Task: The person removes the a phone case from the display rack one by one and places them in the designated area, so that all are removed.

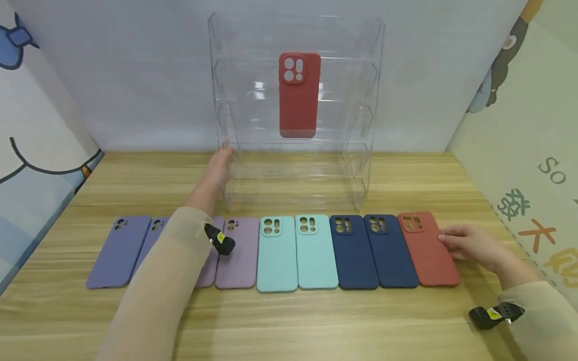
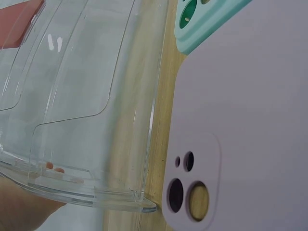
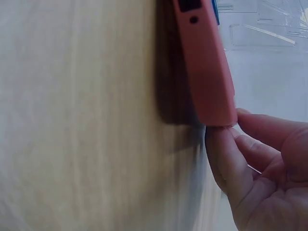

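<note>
At the right end of a row, my right hand [image 1: 471,245] pinches the edge of a red phone case [image 1: 431,250] between thumb and fingers. In the right wrist view, that case's side [image 3: 207,72] stands up from the tabletop, with the fingertips at its corner. My left hand [image 1: 217,168] holds the left side of a clear tiered display rack [image 1: 293,175]; its fingertips [image 2: 58,170] show through the plastic in the left wrist view. Another red phone case [image 1: 299,108] leans upright on an upper tier of the rack.
Left of the red case lie navy phone cases [image 1: 354,255], mint phone cases [image 1: 277,260], lilac phone cases [image 1: 239,260] and blue-purple phone cases [image 1: 117,255], partly under my left sleeve [image 1: 158,281]. The wooden table [image 1: 280,331] meets a pale back wall [image 1: 149,100].
</note>
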Tool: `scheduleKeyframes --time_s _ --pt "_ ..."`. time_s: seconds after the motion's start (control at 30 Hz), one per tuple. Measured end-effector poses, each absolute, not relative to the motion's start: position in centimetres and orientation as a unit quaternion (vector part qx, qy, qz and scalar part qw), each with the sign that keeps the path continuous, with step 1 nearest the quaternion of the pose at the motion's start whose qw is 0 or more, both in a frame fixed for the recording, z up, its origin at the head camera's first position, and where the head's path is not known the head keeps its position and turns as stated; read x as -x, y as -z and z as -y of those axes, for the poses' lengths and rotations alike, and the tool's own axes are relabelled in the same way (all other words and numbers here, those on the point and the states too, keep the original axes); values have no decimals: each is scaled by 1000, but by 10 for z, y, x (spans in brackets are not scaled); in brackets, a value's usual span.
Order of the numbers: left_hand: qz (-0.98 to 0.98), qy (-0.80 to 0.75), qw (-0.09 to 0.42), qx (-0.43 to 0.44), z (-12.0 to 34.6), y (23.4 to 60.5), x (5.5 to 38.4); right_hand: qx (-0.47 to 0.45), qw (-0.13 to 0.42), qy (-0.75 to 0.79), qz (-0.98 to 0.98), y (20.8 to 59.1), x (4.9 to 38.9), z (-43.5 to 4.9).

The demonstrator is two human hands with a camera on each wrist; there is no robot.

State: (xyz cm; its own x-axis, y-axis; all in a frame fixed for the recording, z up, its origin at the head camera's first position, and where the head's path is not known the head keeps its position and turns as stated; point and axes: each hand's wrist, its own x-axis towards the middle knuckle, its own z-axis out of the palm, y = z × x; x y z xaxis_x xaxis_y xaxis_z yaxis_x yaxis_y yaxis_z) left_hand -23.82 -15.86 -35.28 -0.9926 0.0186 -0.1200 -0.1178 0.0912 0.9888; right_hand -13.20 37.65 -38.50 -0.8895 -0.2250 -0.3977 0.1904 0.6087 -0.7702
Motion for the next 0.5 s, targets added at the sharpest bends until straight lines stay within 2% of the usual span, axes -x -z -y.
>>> scheduleKeyframes --time_s 0.3,0.5 --pt "-739 -670 56 43 160 347 234 7 237 422 -875 384 132 -372" --pt "-737 -673 55 37 160 351 235 4 213 368 -905 379 129 -367"
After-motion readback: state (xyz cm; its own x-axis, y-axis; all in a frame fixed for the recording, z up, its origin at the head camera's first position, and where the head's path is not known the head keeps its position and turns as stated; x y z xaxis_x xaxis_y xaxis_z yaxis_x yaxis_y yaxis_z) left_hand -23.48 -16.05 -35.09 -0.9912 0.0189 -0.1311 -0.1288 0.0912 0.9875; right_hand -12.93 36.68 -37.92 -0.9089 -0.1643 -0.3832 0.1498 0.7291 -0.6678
